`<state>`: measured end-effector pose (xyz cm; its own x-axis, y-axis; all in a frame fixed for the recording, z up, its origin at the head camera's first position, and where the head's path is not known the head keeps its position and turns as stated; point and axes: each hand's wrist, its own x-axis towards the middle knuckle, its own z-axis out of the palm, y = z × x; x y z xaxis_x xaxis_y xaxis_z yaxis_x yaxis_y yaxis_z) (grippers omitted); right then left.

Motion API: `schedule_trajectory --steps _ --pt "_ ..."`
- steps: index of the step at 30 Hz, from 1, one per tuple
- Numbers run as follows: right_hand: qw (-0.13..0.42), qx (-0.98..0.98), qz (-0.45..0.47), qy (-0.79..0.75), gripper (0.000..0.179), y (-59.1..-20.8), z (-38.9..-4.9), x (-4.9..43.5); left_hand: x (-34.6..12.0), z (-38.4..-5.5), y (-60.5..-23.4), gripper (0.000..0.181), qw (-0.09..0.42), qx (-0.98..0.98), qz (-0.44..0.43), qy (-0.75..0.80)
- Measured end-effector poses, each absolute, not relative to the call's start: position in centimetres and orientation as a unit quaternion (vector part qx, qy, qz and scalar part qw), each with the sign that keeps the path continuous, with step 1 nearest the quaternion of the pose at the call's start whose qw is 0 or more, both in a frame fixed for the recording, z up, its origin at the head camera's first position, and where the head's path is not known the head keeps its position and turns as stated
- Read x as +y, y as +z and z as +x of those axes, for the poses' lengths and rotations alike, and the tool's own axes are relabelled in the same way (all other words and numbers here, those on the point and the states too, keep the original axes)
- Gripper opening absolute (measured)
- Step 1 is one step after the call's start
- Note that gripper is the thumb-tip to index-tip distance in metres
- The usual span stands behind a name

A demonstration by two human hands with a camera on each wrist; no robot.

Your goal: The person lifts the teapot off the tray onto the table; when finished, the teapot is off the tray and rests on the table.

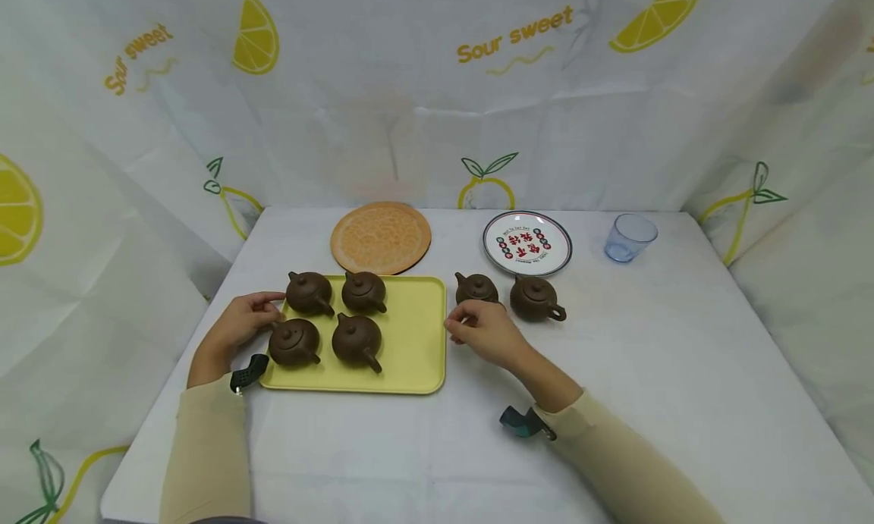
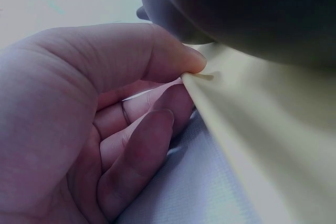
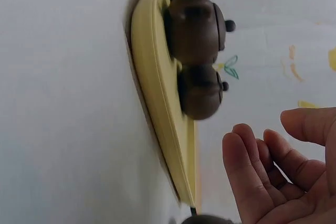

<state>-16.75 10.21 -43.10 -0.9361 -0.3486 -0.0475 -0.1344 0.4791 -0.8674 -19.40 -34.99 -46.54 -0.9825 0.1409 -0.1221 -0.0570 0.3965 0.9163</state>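
A yellow tray [image 1: 413,334] holds several small brown teapots, including a front-left teapot [image 1: 293,343] and a front-right teapot [image 1: 357,340]. At the tray's left edge, my left hand [image 1: 240,321] pinches the rim, thumb on top and fingers beneath, as the left wrist view shows. My right hand [image 1: 488,332] hovers just off the tray's right edge, fingers loosely bent and nothing in them; a gap parts it from the tray in the right wrist view. Behind that hand stands a partly hidden teapot [image 1: 476,287], with another teapot [image 1: 535,299] to its right.
Behind the tray lies a round tan mat [image 1: 381,238]. A white plate [image 1: 527,243] with red lettering is at the back, right of the mat. Farther right stands a blue glass [image 1: 629,238]. A white curtain with lemon prints [image 1: 382,92] closes off the table's back.
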Motion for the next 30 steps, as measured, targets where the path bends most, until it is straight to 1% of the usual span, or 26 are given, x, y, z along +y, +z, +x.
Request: schedule_trajectory --steps 5,11,15,19,23,26,30 --pt "0.134 0.835 -0.194 -0.497 0.007 -43.8 -16.1 6.5 -35.4 -19.9 -47.4 0.049 0.087 0.832 0.033 0.546" --pt "0.170 0.826 -0.232 -0.486 0.012 -44.7 -14.7 3.2 -36.3 -20.4 -48.8 0.050 0.079 0.845 0.020 0.528" --pt "0.166 0.829 -0.246 -0.474 0.016 -45.1 -14.2 1.7 -36.4 -20.4 -48.9 0.049 0.075 0.847 0.018 0.525" --pt "0.149 0.842 -0.252 -0.453 0.018 -45.2 -14.1 0.9 -36.2 -20.5 -48.8 0.050 0.075 0.845 0.012 0.530" --pt "0.146 0.853 -0.248 -0.435 0.015 -45.5 -14.0 0.5 -36.2 -20.5 -48.8 0.052 0.079 0.841 0.006 0.535" --pt "0.150 0.855 -0.240 -0.435 0.012 -45.9 -14.0 0.4 -36.2 -20.5 -48.9 0.052 0.078 0.840 0.008 0.536" --pt "0.175 0.833 -0.221 -0.475 0.010 -46.2 -13.8 0.1 -36.3 -20.5 -49.1 0.049 0.076 0.840 0.019 0.536"
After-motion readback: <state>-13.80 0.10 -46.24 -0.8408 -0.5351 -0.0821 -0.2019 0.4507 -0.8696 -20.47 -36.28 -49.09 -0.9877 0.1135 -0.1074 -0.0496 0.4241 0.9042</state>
